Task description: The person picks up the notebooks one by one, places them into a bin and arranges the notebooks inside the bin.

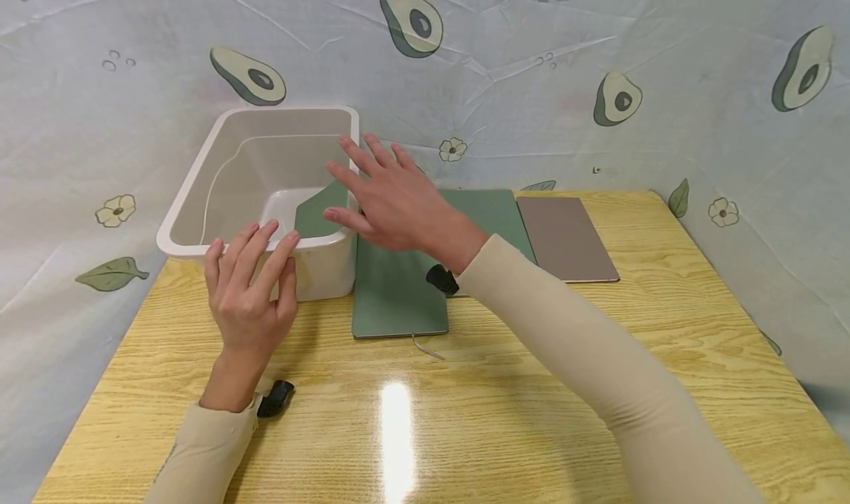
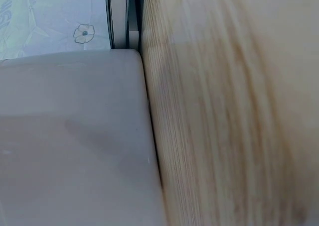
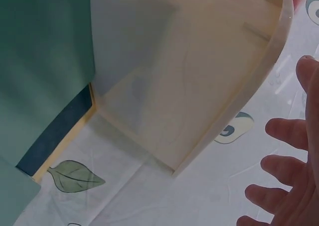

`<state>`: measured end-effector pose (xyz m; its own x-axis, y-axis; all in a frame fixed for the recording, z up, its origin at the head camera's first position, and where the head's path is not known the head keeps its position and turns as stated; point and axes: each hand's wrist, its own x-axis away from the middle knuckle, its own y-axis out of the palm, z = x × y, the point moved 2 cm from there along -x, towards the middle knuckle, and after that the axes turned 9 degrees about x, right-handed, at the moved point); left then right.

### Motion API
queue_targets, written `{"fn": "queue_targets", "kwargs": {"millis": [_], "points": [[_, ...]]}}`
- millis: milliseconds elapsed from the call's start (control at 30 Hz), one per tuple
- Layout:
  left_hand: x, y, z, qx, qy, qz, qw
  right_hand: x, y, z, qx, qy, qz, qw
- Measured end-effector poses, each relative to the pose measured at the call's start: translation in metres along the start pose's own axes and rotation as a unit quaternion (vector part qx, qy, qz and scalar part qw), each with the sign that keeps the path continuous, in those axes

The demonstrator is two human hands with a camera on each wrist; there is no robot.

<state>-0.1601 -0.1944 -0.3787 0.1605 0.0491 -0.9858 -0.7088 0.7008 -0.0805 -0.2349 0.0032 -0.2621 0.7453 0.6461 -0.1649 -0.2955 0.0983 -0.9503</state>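
Note:
A light grey plastic bin [image 1: 319, 268] stands at the table's left. My left hand [image 1: 249, 297] holds its front rim, fingers over the edge and thumb against the outer wall. The left wrist view shows the bin wall [image 2: 70, 136] but no fingers. My right hand [image 1: 398, 201] is spread at the bin's right rim, holding nothing; its fingers [image 3: 286, 134] show apart from the bin in the right wrist view. Inside the bin, partly hidden, is a flat green notebook [image 1: 315, 216]. Another green notebook [image 1: 398, 305] with a ribbon lies right beside the bin.
A further green notebook [image 1: 488, 212] lies behind the right forearm, and a brown notebook [image 1: 567, 238] is to its right. A wooden table [image 1: 505, 415] extends in front. Behind hangs a pale cloth [image 1: 518, 83] printed with avocados.

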Motion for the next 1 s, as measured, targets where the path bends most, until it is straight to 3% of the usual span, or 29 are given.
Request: {"fn": "queue_targets", "kwargs": {"millis": [500,1000], "points": [[-0.001,0.002,0.0,0.002,0.003,0.004,1.0,-0.001,-0.002,0.007,-0.017,0.012,-0.008,0.9998],[-0.002,0.001,0.002,0.0,0.002,0.01,1.0,0.012,0.001,0.022,-0.027,0.023,-0.004,0.9994]]}}
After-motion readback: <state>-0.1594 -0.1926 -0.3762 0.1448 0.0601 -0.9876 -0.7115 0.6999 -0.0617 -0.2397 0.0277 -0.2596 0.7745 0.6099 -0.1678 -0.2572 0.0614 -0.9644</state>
